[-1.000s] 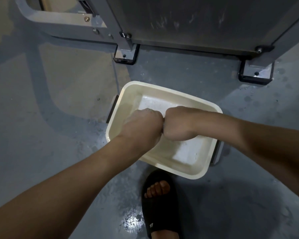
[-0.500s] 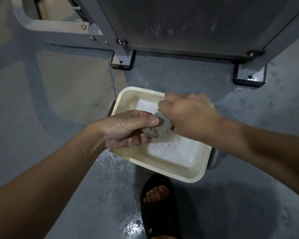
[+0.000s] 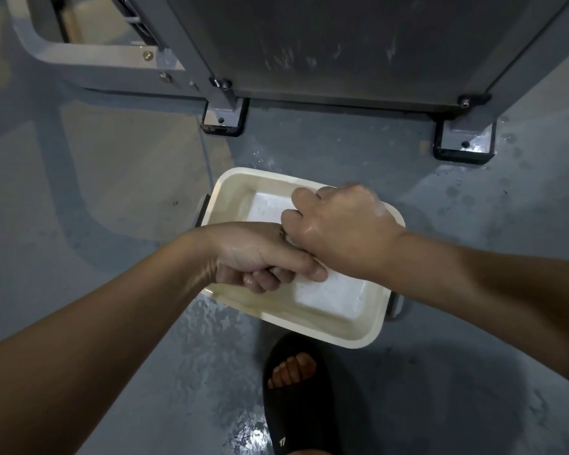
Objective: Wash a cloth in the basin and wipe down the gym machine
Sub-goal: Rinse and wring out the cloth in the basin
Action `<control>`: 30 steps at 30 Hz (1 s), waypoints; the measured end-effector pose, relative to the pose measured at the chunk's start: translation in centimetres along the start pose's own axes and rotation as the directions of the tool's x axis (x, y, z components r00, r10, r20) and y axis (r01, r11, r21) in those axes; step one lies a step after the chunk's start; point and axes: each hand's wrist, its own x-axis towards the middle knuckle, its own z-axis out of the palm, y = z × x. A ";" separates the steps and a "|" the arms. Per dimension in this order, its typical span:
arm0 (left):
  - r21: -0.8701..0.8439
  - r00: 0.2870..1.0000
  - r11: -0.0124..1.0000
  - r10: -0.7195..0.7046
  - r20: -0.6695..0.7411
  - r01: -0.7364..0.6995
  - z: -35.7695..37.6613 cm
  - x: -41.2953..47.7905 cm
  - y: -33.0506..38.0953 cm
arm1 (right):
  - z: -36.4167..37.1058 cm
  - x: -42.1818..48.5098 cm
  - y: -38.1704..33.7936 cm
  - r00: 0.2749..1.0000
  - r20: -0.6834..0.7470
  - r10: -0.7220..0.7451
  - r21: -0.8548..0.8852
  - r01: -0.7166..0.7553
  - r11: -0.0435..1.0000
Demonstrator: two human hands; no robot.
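Sandalled foot (image 3: 293, 385): nearest thing in view, on the wet floor (image 3: 112, 372) just below the basin's near rim.
Left hand (image 3: 253, 254): over the near-left part of the basin, fingers curled under into a fist; what they enclose cannot be seen, though by the pose I judge it to be one end of the cloth.
Cloth (image 3: 288, 237): almost wholly hidden; only a pale sliver shows at the seam where the two hands meet, above the basin and not lying in the water.
Right hand (image 3: 339, 224): just beyond and to the right of the left hand, touching it, knuckles up and fingers curled down, seemingly round the rest of the cloth.
Key relation: the cloth runs between the fists, from near-left to far-right; neither hand is closer to it, both are on it. A wringing twist would turn about that line.
Basin (image 3: 352, 341): cream, rectangular, shallow water inside, directly beneath both hands.
Gym machine (image 3: 358, 44): farthest, grey panel and bolted feet beyond the basin; not yet being wiped.
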 end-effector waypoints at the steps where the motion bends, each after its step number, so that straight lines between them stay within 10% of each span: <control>1: 0.066 0.998 0.998 -0.013 -0.059 0.017 0.4 0.0 0.3 | -0.2 -0.1 -0.1 1.000 0.009 -0.006 0.020 0.006 1.000; 6: 0.669 0.864 0.723 0.214 -0.455 0.174 2.1 1.0 0.1 | -2.0 -0.2 -1.2 0.909 0.401 0.111 0.155 -0.187 0.970; 16: 0.842 0.747 0.408 0.418 -0.516 0.353 2.5 1.4 -1.7 | -0.4 1.2 -3.0 0.720 0.652 0.238 0.351 -0.564 0.747; 25: 0.844 0.718 0.294 0.443 -0.537 0.449 3.2 1.0 -1.4 | -0.8 1.0 -2.9 0.669 0.714 0.208 0.407 -0.638 0.653; 29: 0.831 0.412 0.272 0.767 -0.491 0.485 1.9 -0.5 -0.9 | -2.5 1.0 -2.6 0.830 0.388 0.400 0.424 -0.546 0.722; 30: 0.832 0.456 0.268 0.734 -0.503 0.486 1.9 -0.2 -0.6 | -2.4 1.1 -2.7 0.819 0.401 0.411 0.414 -0.562 0.716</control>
